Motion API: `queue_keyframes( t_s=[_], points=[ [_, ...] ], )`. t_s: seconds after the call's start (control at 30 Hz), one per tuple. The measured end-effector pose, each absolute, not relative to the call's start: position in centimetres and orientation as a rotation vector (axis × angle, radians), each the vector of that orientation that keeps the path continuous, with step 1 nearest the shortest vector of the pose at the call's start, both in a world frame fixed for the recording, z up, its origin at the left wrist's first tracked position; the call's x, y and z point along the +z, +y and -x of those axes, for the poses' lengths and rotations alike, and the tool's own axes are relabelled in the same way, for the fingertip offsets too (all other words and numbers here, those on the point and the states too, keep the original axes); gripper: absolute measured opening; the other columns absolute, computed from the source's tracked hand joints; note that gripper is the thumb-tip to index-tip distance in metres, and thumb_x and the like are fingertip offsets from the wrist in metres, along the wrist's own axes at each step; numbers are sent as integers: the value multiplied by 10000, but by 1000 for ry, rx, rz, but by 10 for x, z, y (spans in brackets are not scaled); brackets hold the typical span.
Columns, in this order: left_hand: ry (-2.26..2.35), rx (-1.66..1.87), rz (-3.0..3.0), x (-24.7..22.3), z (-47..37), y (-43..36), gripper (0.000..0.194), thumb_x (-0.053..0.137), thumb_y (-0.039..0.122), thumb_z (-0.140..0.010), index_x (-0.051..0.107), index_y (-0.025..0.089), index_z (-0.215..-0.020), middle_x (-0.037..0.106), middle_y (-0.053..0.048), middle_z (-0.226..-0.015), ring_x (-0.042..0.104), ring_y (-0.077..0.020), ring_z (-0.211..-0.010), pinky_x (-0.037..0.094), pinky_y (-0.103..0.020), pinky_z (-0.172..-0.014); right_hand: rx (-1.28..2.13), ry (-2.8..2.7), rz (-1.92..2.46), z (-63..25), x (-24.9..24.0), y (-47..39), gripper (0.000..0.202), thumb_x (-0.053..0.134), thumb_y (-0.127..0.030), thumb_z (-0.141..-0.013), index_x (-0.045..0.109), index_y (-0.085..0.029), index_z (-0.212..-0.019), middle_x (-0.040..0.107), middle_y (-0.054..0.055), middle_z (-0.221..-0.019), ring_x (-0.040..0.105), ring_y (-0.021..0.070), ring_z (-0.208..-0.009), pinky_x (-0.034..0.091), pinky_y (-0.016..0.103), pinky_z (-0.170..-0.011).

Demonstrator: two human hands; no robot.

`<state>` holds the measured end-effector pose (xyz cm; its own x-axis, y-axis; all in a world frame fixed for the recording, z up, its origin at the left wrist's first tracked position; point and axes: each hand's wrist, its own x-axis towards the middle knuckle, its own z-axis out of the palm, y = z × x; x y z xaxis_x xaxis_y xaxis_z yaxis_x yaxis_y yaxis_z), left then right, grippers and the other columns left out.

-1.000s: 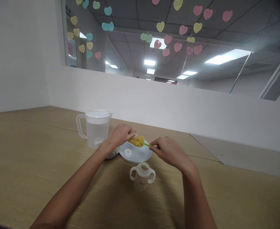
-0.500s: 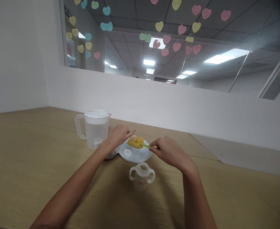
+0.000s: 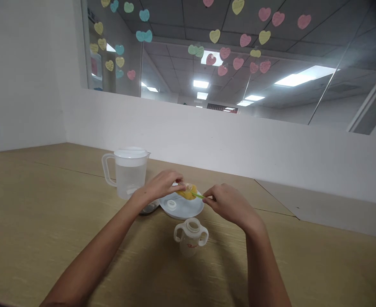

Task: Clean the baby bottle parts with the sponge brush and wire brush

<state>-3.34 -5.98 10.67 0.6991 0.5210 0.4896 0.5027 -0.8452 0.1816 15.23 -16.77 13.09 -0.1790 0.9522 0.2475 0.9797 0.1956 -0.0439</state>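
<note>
My left hand [image 3: 167,184] is closed, its thumb and fingers pinching a small clear piece [image 3: 188,186] that looks like a bottle nipple, right against a yellow sponge-like piece [image 3: 188,194]. My right hand [image 3: 228,202] pinches a thin green stick [image 3: 197,195], whose left end reaches the yellow piece; what its tip looks like is hidden. Both hands work over a pale plate [image 3: 183,212]. A white ring [image 3: 171,205] lies on the plate's left part. In front stands an uncapped baby bottle [image 3: 189,245] with two side handles.
A lidded clear pitcher [image 3: 130,177] with liquid in it stands behind my left forearm. Beside the plate a dark round item [image 3: 151,208] is partly covered by my arm. A white wall [image 3: 207,136] rises behind the wooden table [image 3: 136,264].
My left fingers have curled down around the clear piece, and it has moved slightly right toward the green stick. The yellow piece now shows farther right. My right hand has hardly shifted.
</note>
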Motion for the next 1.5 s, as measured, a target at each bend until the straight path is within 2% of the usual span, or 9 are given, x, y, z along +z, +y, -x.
queue_keyframes(
  t_s=[0.27,0.37,0.53,0.67,0.8,0.97,1.13,1.3,1.5],
  points=[
    [638,845,-2892,112,30,-70,146,537,267,-819,641,176,-869,654,-31,-881,565,-159,-834,402,-235,-718,-138,-2279,1820,-150,132,-168,305,463,-264,-829,635,-174,-594,495,6,-537,345,90,-485,198,239,-484],
    [689,852,-2917,115,31,-72,143,540,265,-816,639,174,-863,657,-29,-874,569,-160,-828,401,-232,-707,-115,-2276,1812,-150,133,-169,273,467,-259,-827,665,-180,-657,514,8,-566,367,94,-505,211,234,-492],
    [970,945,-2908,126,42,-77,226,523,359,-815,640,165,-805,657,-38,-834,568,-172,-775,390,-243,-668,-136,-2221,1859,-151,132,-171,259,454,-274,-836,693,-180,-801,553,27,-625,423,109,-535,226,236,-498],
    [1097,928,-2899,135,49,-83,293,517,418,-807,637,158,-744,653,-36,-764,556,-162,-693,358,-235,-597,-185,-2186,1925,-151,131,-172,273,447,-256,-832,677,-169,-713,543,29,-598,395,109,-508,209,243,-490],
    [1113,872,-2871,131,46,-83,346,497,453,-808,632,151,-706,641,-44,-705,541,-155,-641,339,-231,-570,-165,-2207,1824,-151,131,-172,276,437,-275,-841,658,-175,-709,534,25,-604,386,108,-513,218,238,-497],
    [1131,831,-2845,125,41,-80,361,472,459,-815,620,155,-687,633,-35,-674,524,-147,-608,315,-226,-551,-206,-2225,1784,-148,132,-174,330,427,-270,-845,536,-166,-551,404,-11,-498,250,95,-466,194,248,-493],
    [1263,762,-2856,128,40,-81,492,383,522,-834,562,145,-574,570,-32,-563,427,-121,-499,225,-237,-483,-204,-2243,1756,-145,132,-177,310,438,-250,-838,469,-166,-541,347,-27,-487,222,90,-466,174,249,-488],
    [1387,702,-2885,128,37,-81,599,323,592,-831,531,140,-496,490,-35,-461,358,-111,-437,176,-254,-466,-242,-2238,1795,-144,132,-178,308,440,-258,-840,471,-165,-547,378,-22,-493,229,91,-464,174,255,-489],
    [1647,716,-2890,132,47,-73,572,334,560,-846,569,144,-533,555,-62,-514,454,-142,-486,213,-253,-494,-137,-2254,1720,-146,134,-178,286,428,-280,-845,556,-182,-608,482,-8,-541,327,101,-500,224,241,-514]
  ],
)
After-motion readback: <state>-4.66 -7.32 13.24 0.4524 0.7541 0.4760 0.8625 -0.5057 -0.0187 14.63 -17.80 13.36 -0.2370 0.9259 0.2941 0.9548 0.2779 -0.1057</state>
